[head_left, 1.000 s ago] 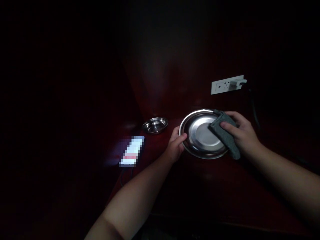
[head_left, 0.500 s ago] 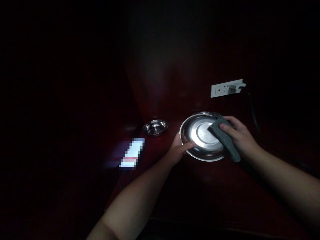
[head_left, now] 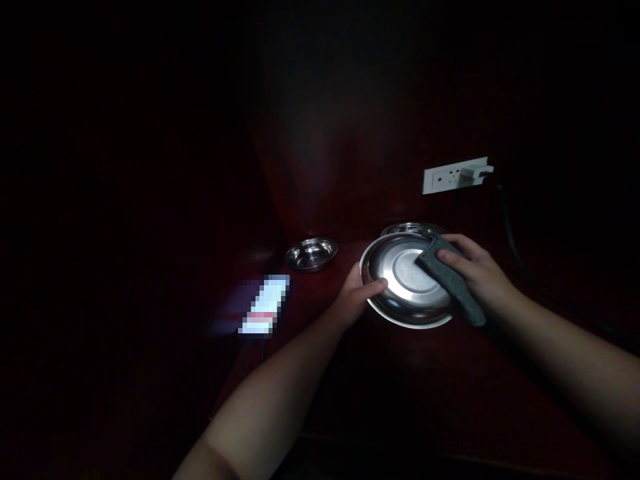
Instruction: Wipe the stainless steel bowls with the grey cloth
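A shiny steel bowl (head_left: 407,273) is held up tilted, its round inside facing me. My left hand (head_left: 359,297) grips its left rim, thumb over the inner side and the other fingers hidden behind. At the bowl's right edge my right hand (head_left: 473,267) is closed on a folded grey-green cloth (head_left: 453,283), which lies against the inside and rim and hangs down past the edge. Behind the held bowl, partly covered by it, sits another steel dish (head_left: 400,229). A smaller steel bowl (head_left: 312,255) rests on the dark red surface to the left.
A lit phone-like screen (head_left: 265,307), blurred out, lies left of my left forearm with a thin cable below it. On the back wall is a white socket panel (head_left: 445,179) with a plug and a dark cord (head_left: 507,223). The surroundings are very dark.
The held bowl has tipped and dropped slightly, so more of the dish behind shows. Both hands keep their grips, and the cloth stays at the right rim.
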A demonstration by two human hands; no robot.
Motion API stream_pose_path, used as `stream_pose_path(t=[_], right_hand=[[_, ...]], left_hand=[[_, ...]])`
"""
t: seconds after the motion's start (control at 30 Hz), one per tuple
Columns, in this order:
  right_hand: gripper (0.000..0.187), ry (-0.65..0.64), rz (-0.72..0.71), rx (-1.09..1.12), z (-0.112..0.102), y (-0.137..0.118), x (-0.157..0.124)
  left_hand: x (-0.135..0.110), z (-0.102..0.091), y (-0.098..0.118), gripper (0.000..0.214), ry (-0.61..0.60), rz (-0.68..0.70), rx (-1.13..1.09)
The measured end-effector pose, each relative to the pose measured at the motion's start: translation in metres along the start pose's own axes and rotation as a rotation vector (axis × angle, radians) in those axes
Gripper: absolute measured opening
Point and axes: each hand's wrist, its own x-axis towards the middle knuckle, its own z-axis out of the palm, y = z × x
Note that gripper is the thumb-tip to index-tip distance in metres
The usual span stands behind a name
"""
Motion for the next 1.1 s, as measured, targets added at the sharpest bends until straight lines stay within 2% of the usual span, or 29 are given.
stream_pose_path(t=[1.1], right_hand=[[0.035,-0.095,-0.014,-0.027,-0.0018,0.0031,0.0013]], left_hand=[[0.0043,-0.0039,-0.0014,0.054,-0.002,-0.024,0.010]])
